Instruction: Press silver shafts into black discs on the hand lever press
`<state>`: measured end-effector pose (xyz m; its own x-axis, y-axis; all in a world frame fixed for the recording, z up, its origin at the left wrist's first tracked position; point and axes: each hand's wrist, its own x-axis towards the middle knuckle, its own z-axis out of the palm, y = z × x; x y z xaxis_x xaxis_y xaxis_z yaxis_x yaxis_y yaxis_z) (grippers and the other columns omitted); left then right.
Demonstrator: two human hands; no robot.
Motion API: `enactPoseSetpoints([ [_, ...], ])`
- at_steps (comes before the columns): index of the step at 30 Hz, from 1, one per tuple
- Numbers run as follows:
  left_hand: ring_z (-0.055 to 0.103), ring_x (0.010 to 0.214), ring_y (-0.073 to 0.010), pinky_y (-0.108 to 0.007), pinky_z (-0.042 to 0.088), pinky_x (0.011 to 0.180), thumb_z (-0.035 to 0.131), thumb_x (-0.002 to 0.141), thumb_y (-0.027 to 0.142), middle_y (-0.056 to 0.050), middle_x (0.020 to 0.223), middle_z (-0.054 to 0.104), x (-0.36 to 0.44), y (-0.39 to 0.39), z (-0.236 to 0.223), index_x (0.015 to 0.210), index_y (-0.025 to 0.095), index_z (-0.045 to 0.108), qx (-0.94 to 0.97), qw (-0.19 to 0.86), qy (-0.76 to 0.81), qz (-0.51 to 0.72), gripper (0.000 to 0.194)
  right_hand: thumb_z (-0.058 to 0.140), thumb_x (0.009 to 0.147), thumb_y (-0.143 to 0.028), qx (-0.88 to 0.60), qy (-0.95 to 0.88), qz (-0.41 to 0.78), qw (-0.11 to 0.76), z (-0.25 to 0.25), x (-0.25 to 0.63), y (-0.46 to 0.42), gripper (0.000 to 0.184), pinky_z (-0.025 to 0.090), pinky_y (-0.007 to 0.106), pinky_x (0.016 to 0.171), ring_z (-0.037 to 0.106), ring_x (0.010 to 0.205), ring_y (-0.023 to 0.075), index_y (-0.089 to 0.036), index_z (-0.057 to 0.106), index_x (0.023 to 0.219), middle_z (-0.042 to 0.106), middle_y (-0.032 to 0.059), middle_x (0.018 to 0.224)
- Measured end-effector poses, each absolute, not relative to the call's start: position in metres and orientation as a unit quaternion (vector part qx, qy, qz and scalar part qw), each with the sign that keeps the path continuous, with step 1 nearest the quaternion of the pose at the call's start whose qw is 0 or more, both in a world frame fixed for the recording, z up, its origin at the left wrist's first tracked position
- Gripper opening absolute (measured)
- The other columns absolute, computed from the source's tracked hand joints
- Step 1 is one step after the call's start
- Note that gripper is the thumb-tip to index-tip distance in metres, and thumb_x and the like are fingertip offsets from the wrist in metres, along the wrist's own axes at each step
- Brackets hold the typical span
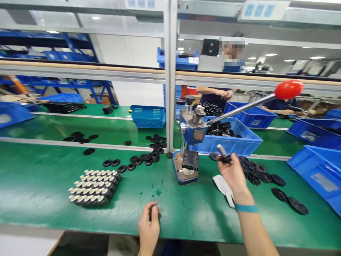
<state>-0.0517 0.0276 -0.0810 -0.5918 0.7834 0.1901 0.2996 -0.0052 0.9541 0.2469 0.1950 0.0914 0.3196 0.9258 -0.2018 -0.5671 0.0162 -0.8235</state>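
My right hand [233,174] grips a black round part with a silver shaft and white tip [222,153], holding it up to the right of the press. My left hand [149,224] is above the bench's front edge, fingers curled in, and nothing shows in it. Between and beyond the hands stands a blue hand press [193,133] whose lever ends in a red knob [289,89]. Under my right hand lies a white cloth-like piece [223,186]. To the left, a block of black parts with white tops [94,188] stands in close rows.
Black discs [144,158] are scattered behind the block, and larger black discs [266,176] lie at right. A blue bin of black parts [229,138] sits behind the press; another blue bin [319,174] is far right. A metal post [170,78] rises mid-bench. Co-workers [217,94] are across the bench.
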Motion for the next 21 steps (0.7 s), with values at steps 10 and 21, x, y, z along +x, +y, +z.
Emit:
enactPoseSetpoints([
  [10,0.07,0.087,-0.0239,-0.035,0.055,0.08,0.049,0.1,0.045,-0.011,0.096,0.074,-0.095,0.028,-0.052,0.111,0.016,0.067,0.362,0.021,0.732,0.577,0.036,0.061,0.093,-0.036,-0.39,-0.313,0.491,0.713,0.132,0.259,0.235,0.026,0.049,0.049,0.095,0.073,0.106,0.0275,-0.02,0.08,0.086,0.071,0.0238,0.124],
  [21,0.068,0.071,-0.0283,-0.031,0.035,0.06,0.055,0.097,0.037,-0.011,0.083,0.075,-0.21,0.038,-0.018,0.096,0.02,0.067,0.317,-0.126,0.882,0.323,0.021,0.094,0.059,-0.053,-0.496,-0.275,0.571,0.594,-0.057,0.243,0.077,0.048,0.064,0.035,0.067,0.073,0.071,0.0229,-0.018,0.079,0.087,0.077,0.0068,0.077],
])
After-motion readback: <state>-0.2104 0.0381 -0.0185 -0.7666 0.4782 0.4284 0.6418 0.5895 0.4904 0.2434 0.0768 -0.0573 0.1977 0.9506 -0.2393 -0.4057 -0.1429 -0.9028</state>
